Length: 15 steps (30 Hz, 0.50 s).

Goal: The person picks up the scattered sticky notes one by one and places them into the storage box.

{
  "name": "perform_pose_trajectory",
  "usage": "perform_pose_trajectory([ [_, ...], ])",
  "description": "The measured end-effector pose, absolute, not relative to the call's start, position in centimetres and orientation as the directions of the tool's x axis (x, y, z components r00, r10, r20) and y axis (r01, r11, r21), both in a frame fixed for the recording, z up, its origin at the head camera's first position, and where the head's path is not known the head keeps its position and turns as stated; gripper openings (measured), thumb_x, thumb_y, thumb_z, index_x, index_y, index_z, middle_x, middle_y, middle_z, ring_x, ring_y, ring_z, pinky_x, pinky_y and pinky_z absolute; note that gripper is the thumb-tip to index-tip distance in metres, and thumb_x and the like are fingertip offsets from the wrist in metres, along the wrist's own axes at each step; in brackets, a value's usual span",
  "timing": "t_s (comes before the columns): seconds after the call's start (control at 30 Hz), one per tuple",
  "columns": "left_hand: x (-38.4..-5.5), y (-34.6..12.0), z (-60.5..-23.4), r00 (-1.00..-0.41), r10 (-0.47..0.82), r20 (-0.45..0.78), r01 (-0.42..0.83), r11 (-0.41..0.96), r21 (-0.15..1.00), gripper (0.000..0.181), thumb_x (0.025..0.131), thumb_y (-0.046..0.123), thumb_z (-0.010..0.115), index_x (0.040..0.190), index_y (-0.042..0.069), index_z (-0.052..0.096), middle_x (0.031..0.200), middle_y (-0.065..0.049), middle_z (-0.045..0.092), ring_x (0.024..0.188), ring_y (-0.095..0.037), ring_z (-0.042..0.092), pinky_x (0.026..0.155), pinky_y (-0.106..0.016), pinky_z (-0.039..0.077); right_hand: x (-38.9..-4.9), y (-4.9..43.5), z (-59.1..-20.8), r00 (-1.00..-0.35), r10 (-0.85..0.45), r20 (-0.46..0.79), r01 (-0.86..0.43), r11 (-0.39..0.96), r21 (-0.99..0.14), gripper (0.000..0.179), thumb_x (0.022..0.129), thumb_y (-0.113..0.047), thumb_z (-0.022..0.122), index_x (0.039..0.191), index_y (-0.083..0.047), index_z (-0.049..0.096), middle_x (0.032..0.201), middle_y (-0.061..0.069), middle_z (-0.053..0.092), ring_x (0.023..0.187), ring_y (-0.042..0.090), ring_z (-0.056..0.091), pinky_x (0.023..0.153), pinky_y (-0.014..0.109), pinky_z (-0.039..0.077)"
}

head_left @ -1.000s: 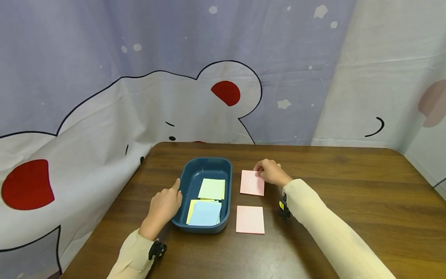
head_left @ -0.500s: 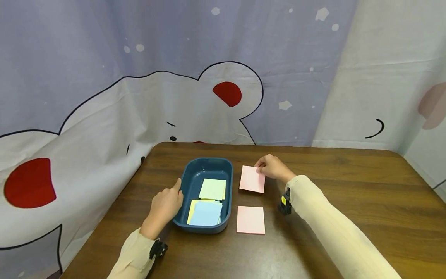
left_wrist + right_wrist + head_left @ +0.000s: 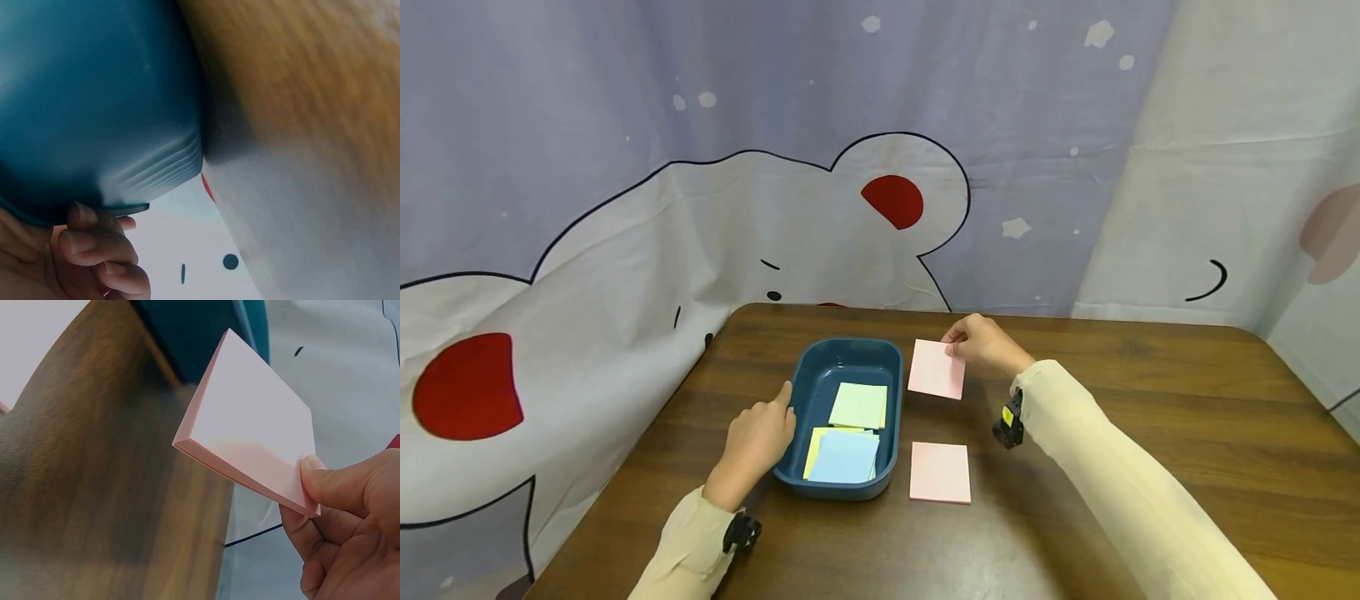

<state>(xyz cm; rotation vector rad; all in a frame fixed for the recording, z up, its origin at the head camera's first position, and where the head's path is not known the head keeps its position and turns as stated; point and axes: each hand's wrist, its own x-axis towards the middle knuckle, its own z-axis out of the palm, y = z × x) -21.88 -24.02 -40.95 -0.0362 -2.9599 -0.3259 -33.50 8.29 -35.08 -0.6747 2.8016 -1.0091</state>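
My right hand (image 3: 988, 343) pinches a pink sticky note pad (image 3: 936, 369) by its far right corner and holds it off the table. In the right wrist view, the thumb (image 3: 325, 481) presses its top and the fingers lie beneath. A second pink sticky note pad (image 3: 940, 472) lies flat on the table. My left hand (image 3: 756, 442) grips the left rim of a dark blue plastic bin (image 3: 807, 362). Its fingers (image 3: 100, 247) curl under the rim in the left wrist view. Inside the bin lie a pale green pad (image 3: 857, 405) and a light blue pad (image 3: 844, 458), with yellow showing beneath each.
All this rests on a brown wooden table (image 3: 1112, 392). Behind it hangs a cartoon-printed curtain (image 3: 1037, 125). Each wrist wears a small black camera, the right one (image 3: 1009, 421) low over the table.
The right hand has lifted the pink pad off the table and moved it slightly away from me and left. My left hand stays on the bin rim.
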Motion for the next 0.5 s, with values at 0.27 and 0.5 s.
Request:
perform_pose_trajectory([
  [0.27,-21.9,-24.1,-41.0,-0.985,0.005,0.173,0.041,0.978,0.207,0.051,0.096,0.018,0.053,0.143,0.002,0.043,0.045,-0.004,0.041,0.041,-0.014,0.028,0.040,-0.026,0.022,-33.5,7.2,-33.7,-0.905,-0.424,0.027,-0.346,0.699,-0.626,0.019,0.089,-0.004,0.060,0.102,0.005,0.071,0.098,0.017,0.071,0.085,0.023,0.063,0.077,0.034,0.050],
  [0.5,-22.0,-24.1,-41.1,-0.984,0.006,0.177,0.042,0.979,0.198,0.050,0.096,0.018,0.053,0.143,0.002,0.044,0.045,-0.004,0.042,0.041,-0.015,0.031,0.040,-0.027,0.024,-33.6,7.0,-32.7,-0.897,-0.441,0.036,-0.374,0.713,-0.593,0.020,0.089,-0.004,0.059,0.102,0.006,0.071,0.098,0.019,0.071,0.079,0.020,0.060,0.070,0.030,0.049],
])
